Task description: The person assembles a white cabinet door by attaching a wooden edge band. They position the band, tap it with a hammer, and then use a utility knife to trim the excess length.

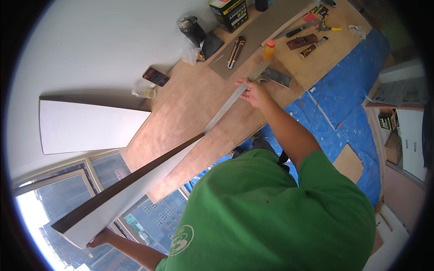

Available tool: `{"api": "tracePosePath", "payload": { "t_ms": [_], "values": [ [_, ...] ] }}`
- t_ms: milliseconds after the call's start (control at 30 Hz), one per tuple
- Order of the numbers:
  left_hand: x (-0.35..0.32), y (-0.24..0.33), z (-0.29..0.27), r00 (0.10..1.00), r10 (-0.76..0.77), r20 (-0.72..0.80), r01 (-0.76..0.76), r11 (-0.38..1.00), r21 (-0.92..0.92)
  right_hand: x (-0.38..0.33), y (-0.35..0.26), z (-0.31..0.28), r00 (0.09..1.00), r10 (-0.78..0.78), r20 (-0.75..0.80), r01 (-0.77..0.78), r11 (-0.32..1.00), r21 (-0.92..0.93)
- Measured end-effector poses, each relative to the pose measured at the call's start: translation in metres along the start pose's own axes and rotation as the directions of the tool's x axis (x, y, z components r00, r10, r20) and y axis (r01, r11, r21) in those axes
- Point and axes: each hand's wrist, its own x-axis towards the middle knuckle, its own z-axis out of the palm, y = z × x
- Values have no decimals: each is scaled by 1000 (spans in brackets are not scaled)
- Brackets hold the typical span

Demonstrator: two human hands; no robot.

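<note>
My left hand (100,238) is closed on the near left end of a long board (149,183) with a white face and a dark brown edge. The board slants up toward the middle of the wooden worktable (181,108). A thin grey strip (227,105) runs on from the board's far end; whether they are joined I cannot tell. My right hand (254,93) pinches this strip between thumb and fingers, over the table. Just beyond that hand lies a flat metal blade (276,77), near a small orange bottle (269,51) with a red cap.
Along the back are a phone (156,77), a black canister (192,30), a metal can (228,16) and a utility knife (236,52) on a grey sheet. A wooden hand plane (301,42) and chisel (313,48) lie right. A white panel (90,126) stands left. Blue sheeting (334,101) covers the floor.
</note>
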Motion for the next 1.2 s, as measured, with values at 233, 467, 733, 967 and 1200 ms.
{"api": "tracePosePath", "payload": {
  "t_ms": [233,467,733,967,1200],
  "values": [
    [14,1,-20,1000,18,-11,-18,999,50,47,2,-31,930,114,-350,-189,963,-190],
    [8,-4,-22,997,12,-80,-7,998,63,11,25,-84,962,60,-267,-227,722,-654],
    [21,-12,-28,998,54,25,-55,998,29,-20,49,-122,954,-23,-298,-217,633,-743],
    [16,0,-14,997,52,-61,-46,995,85,28,80,-163,1000,-12,5,9,320,-947],
    [23,-25,-31,997,-75,-11,75,996,-46,50,83,-167,997,70,-18,-49,479,-876]
  ]
}}
